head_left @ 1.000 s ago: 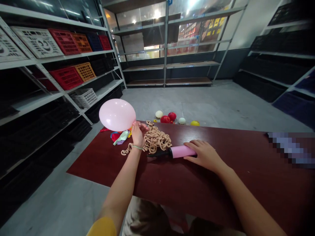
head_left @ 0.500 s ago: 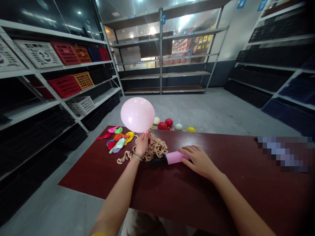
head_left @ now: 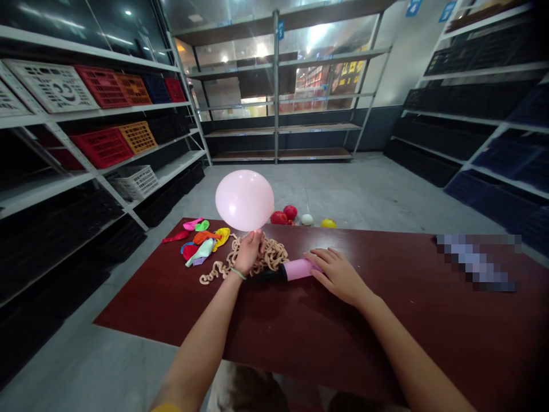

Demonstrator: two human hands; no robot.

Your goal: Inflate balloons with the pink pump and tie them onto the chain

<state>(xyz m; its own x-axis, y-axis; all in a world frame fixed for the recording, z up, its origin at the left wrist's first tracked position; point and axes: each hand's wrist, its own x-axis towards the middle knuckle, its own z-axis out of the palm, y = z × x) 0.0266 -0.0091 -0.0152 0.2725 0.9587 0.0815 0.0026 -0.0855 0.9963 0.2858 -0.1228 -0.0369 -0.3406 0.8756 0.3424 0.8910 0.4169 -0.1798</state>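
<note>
My left hand (head_left: pixel 249 253) is closed round the neck of an inflated pale pink balloon (head_left: pixel 244 200), which stands upright above the fingers. A pink and black balloon pump (head_left: pixel 298 270) lies on the table, its black end partly hidden behind my left wrist. On the pump's pink end rests my right hand (head_left: pixel 337 274), with the fingers stretched out rather than wrapped round. A heap of tan curly cord (head_left: pixel 274 254) lies right behind my left hand. To its left are several limp balloons (head_left: pixel 203 249) in green, orange, yellow, red and other colours.
The dark red table (head_left: pixel 300 332) spans the front. A blurred-out item (head_left: pixel 474 260) lies at its right. Beyond the far edge, several small inflated balloons (head_left: pixel 290 213) rest on the floor. Crates (head_left: pixel 103 146) fill the left shelves, and a metal rack (head_left: pixel 275 86) stands at the back.
The view has shifted slightly to the right. The pale pink balloon stays in my left hand, and my right hand remains on the pump.
</note>
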